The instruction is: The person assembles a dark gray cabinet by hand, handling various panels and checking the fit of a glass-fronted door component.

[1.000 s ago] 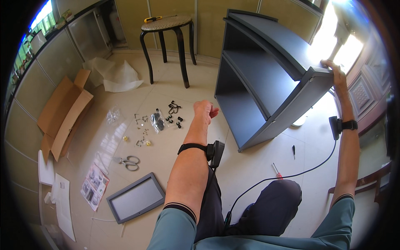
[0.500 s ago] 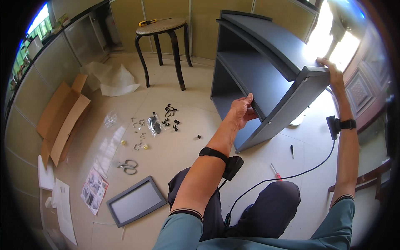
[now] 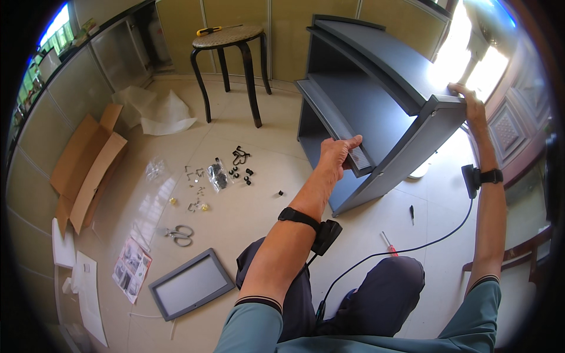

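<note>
A dark grey shelf cabinet [image 3: 412, 138] stands in front of me at the right. From its middle level a narrow grey pull-out shelf [image 3: 335, 117] with a ridged top strip sticks out past the front. My left hand [image 3: 339, 154] grips the near end of this shelf, thumb on top and fingers curled underneath. At the far right, my right hand [image 3: 469, 101] is closed over the upper corner of the cabinet's side panel. Some of its fingers are hidden behind the panel.
A round stool [image 3: 228, 38] holding a yellow-handled screwdriver [image 3: 209, 31] stands beyond. On the floor lie an open carton [image 3: 88, 170], small fittings [image 3: 218, 175], scissors [image 3: 179, 235], a grey frame [image 3: 192, 284], a picture sheet [image 3: 132, 270] and a red-handled screwdriver [image 3: 389, 244].
The pull-out shelf has come forward out of the cabinet, so its ridged strip now shows. My left hand has moved slightly left with it. My right hand stays on the corner.
</note>
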A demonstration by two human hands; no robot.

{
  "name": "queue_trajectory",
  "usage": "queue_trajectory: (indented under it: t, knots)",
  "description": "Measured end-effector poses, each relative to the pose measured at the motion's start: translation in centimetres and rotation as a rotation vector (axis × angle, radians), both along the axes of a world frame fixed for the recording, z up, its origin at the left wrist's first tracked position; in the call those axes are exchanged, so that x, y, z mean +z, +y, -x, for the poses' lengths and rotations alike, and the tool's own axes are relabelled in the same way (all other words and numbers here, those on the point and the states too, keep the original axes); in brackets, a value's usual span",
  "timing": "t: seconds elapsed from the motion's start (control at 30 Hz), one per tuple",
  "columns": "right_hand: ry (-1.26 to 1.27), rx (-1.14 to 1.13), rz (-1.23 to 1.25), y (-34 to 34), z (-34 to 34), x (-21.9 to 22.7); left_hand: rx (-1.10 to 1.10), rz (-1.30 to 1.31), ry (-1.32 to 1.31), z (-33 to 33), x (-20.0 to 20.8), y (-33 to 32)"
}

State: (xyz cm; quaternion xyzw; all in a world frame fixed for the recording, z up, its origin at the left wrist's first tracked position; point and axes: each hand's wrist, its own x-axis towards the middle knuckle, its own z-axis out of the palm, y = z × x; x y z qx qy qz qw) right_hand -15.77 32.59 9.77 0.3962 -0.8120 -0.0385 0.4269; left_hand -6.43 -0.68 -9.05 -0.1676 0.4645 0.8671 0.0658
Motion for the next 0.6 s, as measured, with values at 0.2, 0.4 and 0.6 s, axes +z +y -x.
queue_trajectory:
  t: [0.2, 0.4, 0.6]
  knots:
    - [-0.074, 0.028, 0.045, -0.5, -0.4, -0.1, -0.002, -0.082, -0.057, -0.2, -0.5, -2.8]
    - [-0.076, 0.022, 0.052, -0.4, -0.4, -0.1, -0.1, 0.022, -0.095, -0.5, -0.4, -5.1]
    - [-0.012, 0.019, 0.025, -0.4, -0.3, -0.1, -0.305, 0.057, -0.066, -0.5, -0.7, -7.4]
